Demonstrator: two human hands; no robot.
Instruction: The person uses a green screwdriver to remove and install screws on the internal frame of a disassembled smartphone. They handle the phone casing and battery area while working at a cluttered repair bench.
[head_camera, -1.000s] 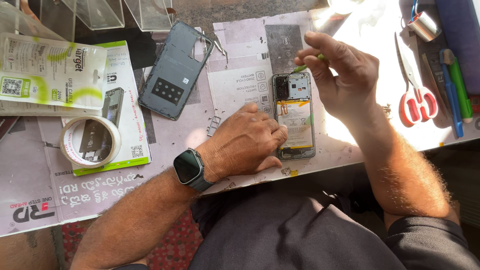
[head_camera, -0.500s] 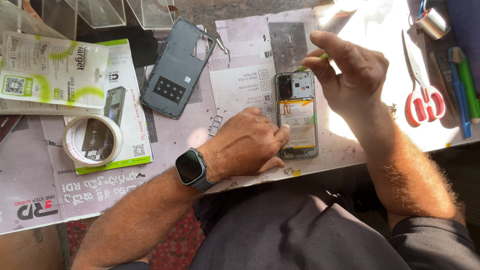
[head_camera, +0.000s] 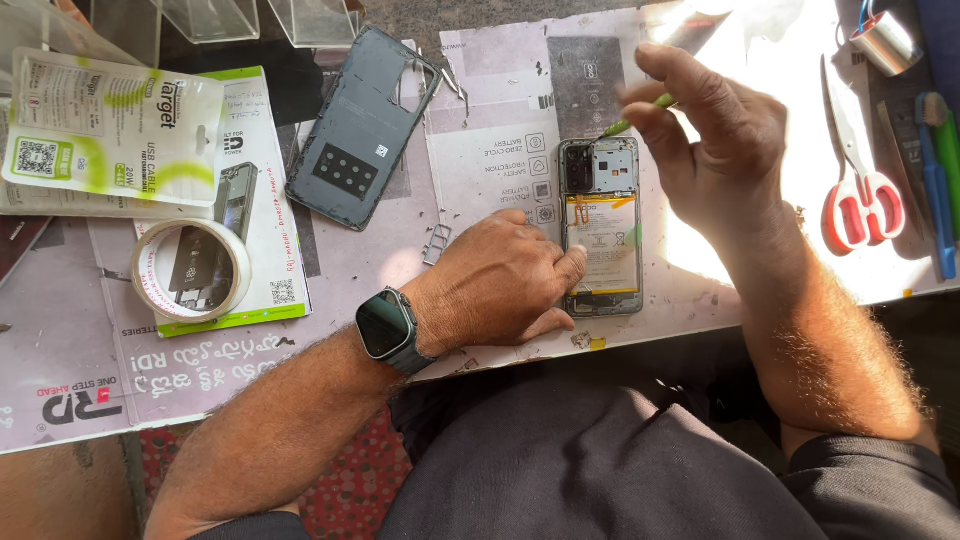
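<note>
Opened grey smartphone (head_camera: 601, 228), its back cover off so that the pale battery and dark circuit board show, lies lengthwise on the paper-covered counter (head_camera: 480, 150) near the front edge; the left hand (head_camera: 497, 282), knuckles up and fingers loosely curled, rests just beside the phone's left edge, fingertips touching its lower side, grasping nothing that shows; a black square-faced smartwatch (head_camera: 386, 327) sits on that wrist; the right hand (head_camera: 712, 135) is raised above the counter, up and to the right of the phone's top end, pinching a thin green-handled tool (head_camera: 630, 121) between thumb and fingers, the tip pointing down toward the phone's upper corner without clearly touching it; off to the left, well apart from both hands, lies the removed dark grey phone back cover (head_camera: 358, 130), tilted; a small metal card tray (head_camera: 437, 244) lies between that cover and the left hand; farther left sits a roll of clear tape (head_camera: 190, 270) on a green-and-white printed packet (head_camera: 262, 200); red-handled scissors (head_camera: 862, 190) lie in bright sunlight to the right of the right hand, with a blue-handled tool (head_camera: 935, 200) just beyond them.
</note>
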